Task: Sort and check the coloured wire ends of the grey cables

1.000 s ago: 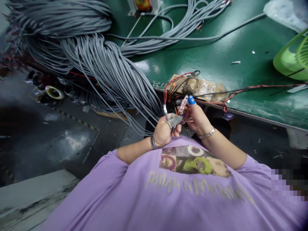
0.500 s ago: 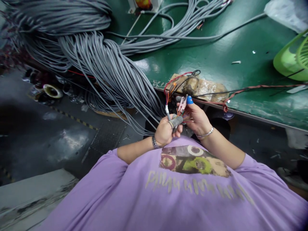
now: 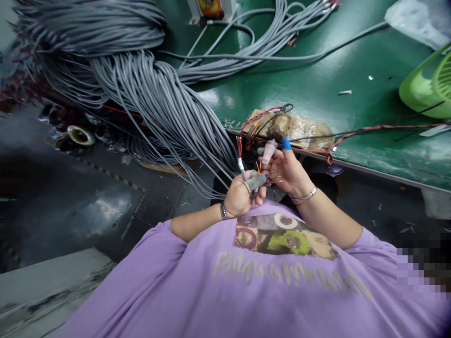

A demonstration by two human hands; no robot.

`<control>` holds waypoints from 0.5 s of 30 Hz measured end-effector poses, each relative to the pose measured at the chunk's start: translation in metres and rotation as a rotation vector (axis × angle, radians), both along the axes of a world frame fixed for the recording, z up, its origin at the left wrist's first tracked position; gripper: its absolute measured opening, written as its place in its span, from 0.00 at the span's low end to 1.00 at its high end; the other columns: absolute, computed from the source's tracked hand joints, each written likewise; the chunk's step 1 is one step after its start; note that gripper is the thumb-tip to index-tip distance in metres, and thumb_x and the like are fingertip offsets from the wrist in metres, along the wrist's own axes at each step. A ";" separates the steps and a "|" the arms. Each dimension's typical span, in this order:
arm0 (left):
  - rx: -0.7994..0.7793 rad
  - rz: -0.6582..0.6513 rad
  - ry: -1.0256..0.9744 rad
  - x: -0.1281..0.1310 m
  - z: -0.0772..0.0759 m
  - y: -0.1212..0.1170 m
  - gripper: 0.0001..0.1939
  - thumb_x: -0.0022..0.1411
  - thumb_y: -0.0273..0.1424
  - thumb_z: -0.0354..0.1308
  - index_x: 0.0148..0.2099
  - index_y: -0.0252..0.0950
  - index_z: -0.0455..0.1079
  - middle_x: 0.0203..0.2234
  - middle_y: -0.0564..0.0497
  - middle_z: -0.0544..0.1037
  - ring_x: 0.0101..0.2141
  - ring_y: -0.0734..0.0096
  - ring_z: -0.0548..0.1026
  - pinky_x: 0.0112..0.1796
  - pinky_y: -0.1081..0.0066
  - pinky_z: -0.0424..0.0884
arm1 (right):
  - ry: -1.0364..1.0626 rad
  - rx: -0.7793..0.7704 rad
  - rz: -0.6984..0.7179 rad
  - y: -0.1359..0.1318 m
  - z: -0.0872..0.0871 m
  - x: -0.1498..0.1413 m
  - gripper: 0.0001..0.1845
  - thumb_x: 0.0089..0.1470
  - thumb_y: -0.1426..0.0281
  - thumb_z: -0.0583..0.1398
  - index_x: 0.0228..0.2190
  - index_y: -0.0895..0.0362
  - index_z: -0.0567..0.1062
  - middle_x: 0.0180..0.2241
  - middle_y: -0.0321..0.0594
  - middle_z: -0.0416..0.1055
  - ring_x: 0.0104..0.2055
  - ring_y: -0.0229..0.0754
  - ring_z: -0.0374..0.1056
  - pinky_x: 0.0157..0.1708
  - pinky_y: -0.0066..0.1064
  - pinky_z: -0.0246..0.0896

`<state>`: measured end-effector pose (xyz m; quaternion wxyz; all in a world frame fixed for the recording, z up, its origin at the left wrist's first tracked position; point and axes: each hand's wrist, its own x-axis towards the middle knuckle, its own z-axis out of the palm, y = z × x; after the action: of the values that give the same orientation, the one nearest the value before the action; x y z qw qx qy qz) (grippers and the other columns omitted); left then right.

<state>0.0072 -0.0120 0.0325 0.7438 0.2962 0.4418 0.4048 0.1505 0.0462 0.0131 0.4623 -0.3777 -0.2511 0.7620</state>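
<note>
My left hand (image 3: 239,195) is closed around a short, thick grey cable piece (image 3: 256,182), held in front of my shirt. Thin coloured wires (image 3: 273,180) fan out of its right end toward my other hand. Beside it in the same grip stands a grey cable end (image 3: 242,170) with a white band and red and dark wires with bare tips. My right hand (image 3: 294,173) has blue wrapping on its raised thumb. Its curled fingers hold a small pale pink tool (image 3: 269,151), blurred, just above the wires. Whether the fingers touch the wires is unclear.
A large bundle of grey cables (image 3: 183,103) hangs over the left bench edge. More cables (image 3: 225,68) lie across the green bench (image 3: 317,87). A taped brown block (image 3: 303,126) with red and black leads sits at the edge. A green basket (image 3: 423,89) stands right.
My right thumb has moved away from the pink tool, which is tilted and blurred now. The cable end in my left hand has shifted slightly left.
</note>
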 end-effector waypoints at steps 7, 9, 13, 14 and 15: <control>-0.023 0.070 -0.034 0.005 0.001 0.005 0.25 0.47 0.49 0.70 0.30 0.38 0.60 0.16 0.58 0.72 0.12 0.79 0.66 0.14 0.77 0.54 | -0.028 -0.005 -0.110 0.001 0.001 -0.007 0.26 0.51 0.43 0.65 0.32 0.54 0.76 0.25 0.35 0.73 0.25 0.36 0.65 0.26 0.29 0.62; -0.017 0.070 -0.026 0.006 0.000 0.005 0.25 0.48 0.49 0.69 0.31 0.38 0.60 0.17 0.58 0.72 0.13 0.79 0.66 0.14 0.77 0.54 | -0.043 -0.007 -0.132 0.002 -0.001 -0.010 0.29 0.51 0.39 0.63 0.33 0.54 0.77 0.27 0.37 0.75 0.26 0.37 0.66 0.26 0.29 0.62; 0.003 0.073 -0.031 0.007 -0.004 0.005 0.25 0.49 0.49 0.69 0.31 0.38 0.61 0.17 0.58 0.72 0.13 0.80 0.66 0.14 0.77 0.54 | 0.001 -0.054 -0.113 0.004 -0.002 -0.015 0.33 0.47 0.36 0.63 0.32 0.54 0.76 0.28 0.38 0.76 0.27 0.39 0.68 0.26 0.30 0.64; 0.006 0.075 -0.039 0.008 -0.004 0.005 0.25 0.49 0.49 0.69 0.31 0.38 0.61 0.17 0.57 0.72 0.13 0.80 0.66 0.15 0.78 0.55 | 0.022 -0.065 -0.100 0.005 -0.003 -0.016 0.33 0.47 0.36 0.63 0.32 0.54 0.76 0.28 0.38 0.76 0.26 0.39 0.69 0.25 0.30 0.65; 0.007 0.078 -0.048 0.008 -0.004 0.006 0.25 0.49 0.49 0.69 0.31 0.38 0.61 0.17 0.57 0.73 0.13 0.80 0.66 0.15 0.78 0.55 | 0.041 -0.071 -0.088 0.006 -0.003 -0.016 0.33 0.46 0.36 0.63 0.31 0.54 0.76 0.27 0.37 0.76 0.25 0.38 0.69 0.25 0.29 0.65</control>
<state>0.0152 -0.0063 0.0282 0.7368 0.2717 0.4336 0.4420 0.1346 0.0519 0.0100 0.4867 -0.3886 -0.1976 0.7570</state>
